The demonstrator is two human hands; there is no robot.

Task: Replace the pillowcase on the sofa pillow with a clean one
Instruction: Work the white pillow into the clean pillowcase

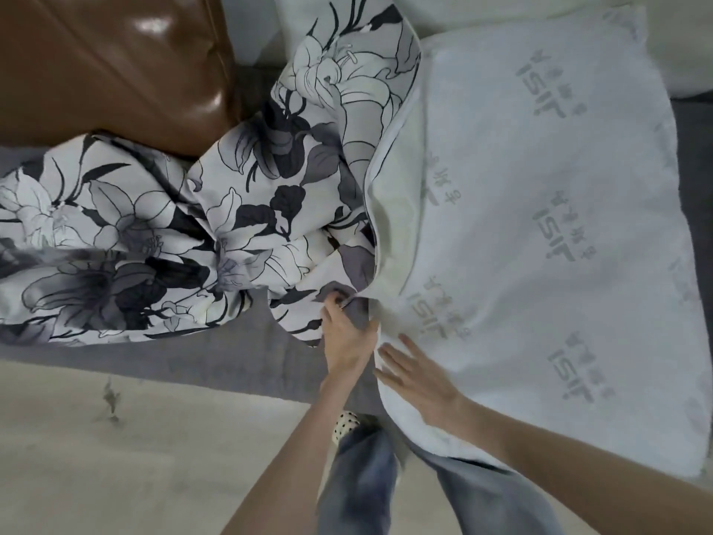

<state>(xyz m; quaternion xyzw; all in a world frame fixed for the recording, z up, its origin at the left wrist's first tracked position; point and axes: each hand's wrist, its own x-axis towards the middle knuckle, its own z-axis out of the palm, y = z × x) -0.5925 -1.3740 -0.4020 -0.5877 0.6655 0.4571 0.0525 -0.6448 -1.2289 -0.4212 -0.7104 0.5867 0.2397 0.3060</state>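
A bare white pillow [540, 233] printed with grey logos lies on the grey sofa seat [231, 353] at the right. Its left edge is still inside the opening of a black, grey and white floral pillowcase [301, 156], which bunches toward the left. My left hand [347, 334] pinches the pillowcase's opening edge at the pillow's near left corner. Fingers straight, my right hand [416, 376] presses flat on the pillow's near corner beside it. A second floral pillowcase or cushion [100, 241] lies crumpled at the far left.
A shiny brown leather cushion [115, 63] sits at the back left. White cushions [501, 9] lie along the back. Pale floor [135, 457] runs in front of the sofa. My legs in jeans [362, 480] stand at the seat's front edge.
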